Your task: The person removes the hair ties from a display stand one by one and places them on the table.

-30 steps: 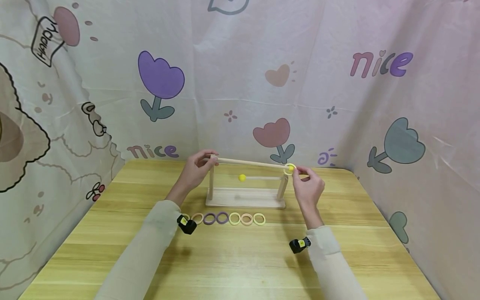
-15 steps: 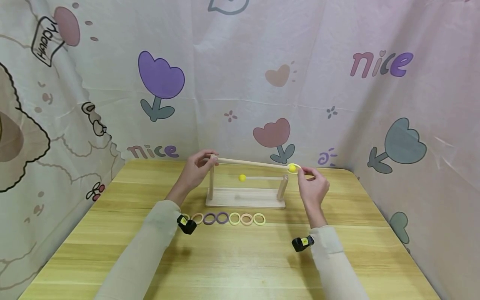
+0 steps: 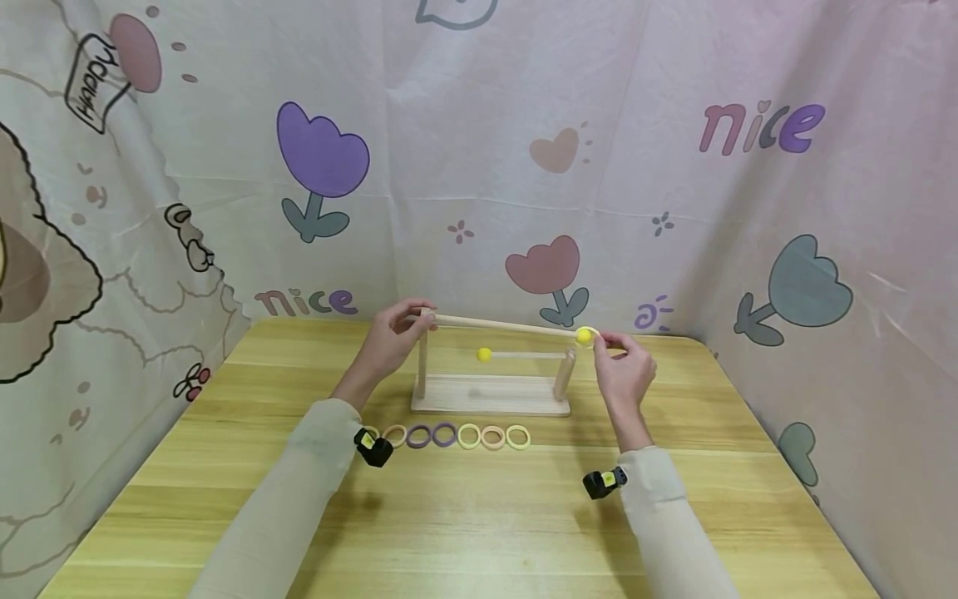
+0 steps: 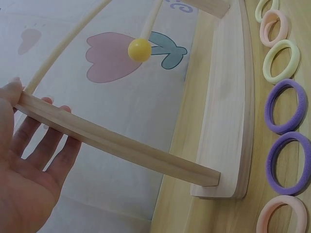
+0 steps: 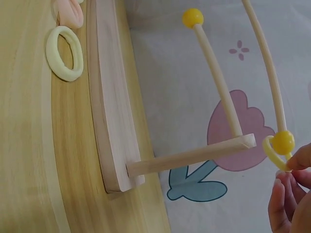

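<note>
A wooden rack [image 3: 490, 395] stands on the table with two posts. From its left post [image 4: 121, 138] a long upper rod [image 3: 509, 324] runs right to a yellow ball tip [image 5: 283, 142]. A shorter lower rod [image 5: 218, 80] reaches left from the right post [image 5: 194, 154], ending in a yellow ball [image 4: 139, 50]. My left hand [image 3: 392, 339] holds the top of the left post between thumb and fingers. With my right hand [image 3: 624, 370] I pinch a pale yellow hair tie [image 5: 273, 155] at the upper rod's ball tip; whether it encircles the tip I cannot tell.
In front of the rack lies a row of hair ties: purple ones [image 4: 285, 106], peach ones [image 3: 492, 437] and pale yellow ones [image 5: 64, 53]. They rest on the wooden table [image 3: 479, 524]. A printed cloth [image 3: 464, 150] hangs behind.
My right hand has shifted slightly right, drawing the pale yellow hair tie outward at the rod's ball tip, then stays nearly still. My left hand keeps its hold on the post.
</note>
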A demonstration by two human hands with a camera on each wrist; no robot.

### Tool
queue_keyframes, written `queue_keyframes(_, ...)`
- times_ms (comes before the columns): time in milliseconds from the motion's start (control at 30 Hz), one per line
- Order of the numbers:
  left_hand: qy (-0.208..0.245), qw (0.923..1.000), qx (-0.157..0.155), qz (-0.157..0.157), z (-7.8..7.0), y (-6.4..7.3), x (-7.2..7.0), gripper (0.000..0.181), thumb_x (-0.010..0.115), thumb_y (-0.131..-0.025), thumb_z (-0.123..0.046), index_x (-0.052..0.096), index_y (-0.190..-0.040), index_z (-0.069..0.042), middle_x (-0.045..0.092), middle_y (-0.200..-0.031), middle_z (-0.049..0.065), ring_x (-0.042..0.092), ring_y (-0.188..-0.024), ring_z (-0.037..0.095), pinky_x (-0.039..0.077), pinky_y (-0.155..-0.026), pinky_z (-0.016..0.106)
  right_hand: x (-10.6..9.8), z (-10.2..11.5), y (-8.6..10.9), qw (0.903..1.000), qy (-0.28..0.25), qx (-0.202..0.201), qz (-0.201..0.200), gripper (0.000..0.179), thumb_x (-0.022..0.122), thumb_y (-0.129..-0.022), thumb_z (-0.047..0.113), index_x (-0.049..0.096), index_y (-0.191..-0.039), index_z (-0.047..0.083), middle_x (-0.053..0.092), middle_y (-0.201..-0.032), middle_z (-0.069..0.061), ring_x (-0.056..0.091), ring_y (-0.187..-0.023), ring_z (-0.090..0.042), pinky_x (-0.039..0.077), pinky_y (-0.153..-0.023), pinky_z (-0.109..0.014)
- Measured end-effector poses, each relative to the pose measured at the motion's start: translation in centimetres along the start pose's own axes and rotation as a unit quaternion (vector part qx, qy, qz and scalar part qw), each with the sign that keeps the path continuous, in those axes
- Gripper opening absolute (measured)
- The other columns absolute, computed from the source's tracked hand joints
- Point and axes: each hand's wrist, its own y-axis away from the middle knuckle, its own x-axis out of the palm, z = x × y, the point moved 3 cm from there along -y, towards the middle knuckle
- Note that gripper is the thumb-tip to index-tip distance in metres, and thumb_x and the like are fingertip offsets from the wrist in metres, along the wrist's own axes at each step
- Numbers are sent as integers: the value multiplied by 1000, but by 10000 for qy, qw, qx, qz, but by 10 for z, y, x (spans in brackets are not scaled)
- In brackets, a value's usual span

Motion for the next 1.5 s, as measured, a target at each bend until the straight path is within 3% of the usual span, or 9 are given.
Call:
queue_keyframes(300, 28, 10000, -83, 31, 0, 0, 0, 33, 58, -107, -19, 61, -133, 0, 67, -120, 29, 66, -97, 6, 47, -90, 23, -9, -5, -2, 9999, 82, 123, 83, 14, 75, -90, 15, 81, -96, 5, 79, -92, -16, 49, -54, 6, 37, -52, -11)
queue_keyframes(433, 19, 9999, -148, 76, -12, 4, 1, 34, 57, -107, -17, 60, -132, 4, 66, -120, 31, 65, -97, 8, 47, -88, 23, -17, -5, -4, 9996, 98, 245, 134, 15, 76, -89, 16, 81, -97, 5, 79, -94, -19, 48, -52, 11, 38, -51, -10)
queue_keyframes(600, -21, 9998, -160, 107, -29, 10, 1, 31, 57, -106, -16, 62, -131, 1, 66, -120, 32, 66, -99, 11, 47, -89, 24, -26, -4, -6, 9979, 151, 371, 500, 17, 75, -92, 17, 81, -101, 5, 79, -100, -19, 50, -49, 12, 41, -48, -13)
queue_keyframes(867, -41, 9998, -182, 113, -30, 11, 1, 30, 57, -107, -18, 62, -131, 0, 66, -121, 31, 66, -101, 14, 48, -90, 24, -38, -4, -6, 9924, 338, 403, 1109, 19, 72, -93, 16, 79, -103, 1, 77, -104, -23, 54, -50, 10, 47, -50, -14)
queue_keyframes(1200, -37, 9996, -246, 105, -31, 11, 1, 30, 57, -107, -19, 63, -131, -2, 66, -121, 30, 67, -106, 23, 48, -90, 25, -37, -1, 1, 9667, 751, 536, 2385, 22, 72, -95, 16, 76, -110, -1, 74, -110, -24, 65, -65, -9, 53, -58, -20)
queue_keyframes(1500, -33, 9997, -218, 103, -30, 11, 1, 30, 57, -107, -18, 62, -131, -1, 65, -122, 30, 66, -102, 15, 48, -89, 23, -26, -3, 11, 9495, 833, 432, 2994, 17, 72, -94, 13, 77, -104, -1, 76, -105, -23, 70, -68, -20, 56, -60, -22)
